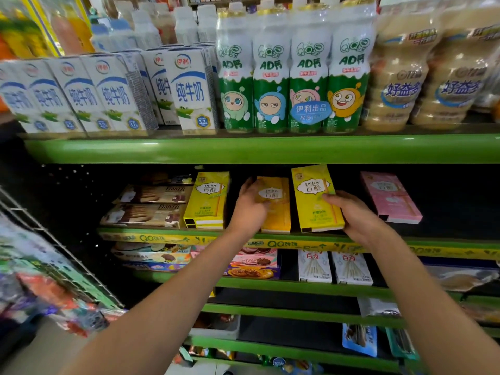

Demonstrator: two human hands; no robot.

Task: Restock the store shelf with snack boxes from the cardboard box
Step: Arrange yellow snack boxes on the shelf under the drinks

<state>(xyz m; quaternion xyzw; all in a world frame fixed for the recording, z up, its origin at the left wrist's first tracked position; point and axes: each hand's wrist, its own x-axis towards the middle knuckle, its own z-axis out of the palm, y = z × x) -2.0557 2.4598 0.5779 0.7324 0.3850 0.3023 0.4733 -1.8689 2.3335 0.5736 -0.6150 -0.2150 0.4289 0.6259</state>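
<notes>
I've got both hands on the middle shelf (189, 238), so I judge the restock partway through: a stack of yellow Pejoy boxes (207, 200) already sits at the left of the row, a pink Pejoy box (391, 197) lies well apart at the right, and dark gaps between them look unfilled. My left hand (250, 205) has its grip curled round the left edge of an orange Pejoy box (276, 205) standing upright near the shelf's front. My right hand (357, 216) pinches the lower right side of a yellow Pejoy box (313, 197), tilted and just beside the orange one. The cardboard box is out of view, so I can't tell how much stock remains
</notes>
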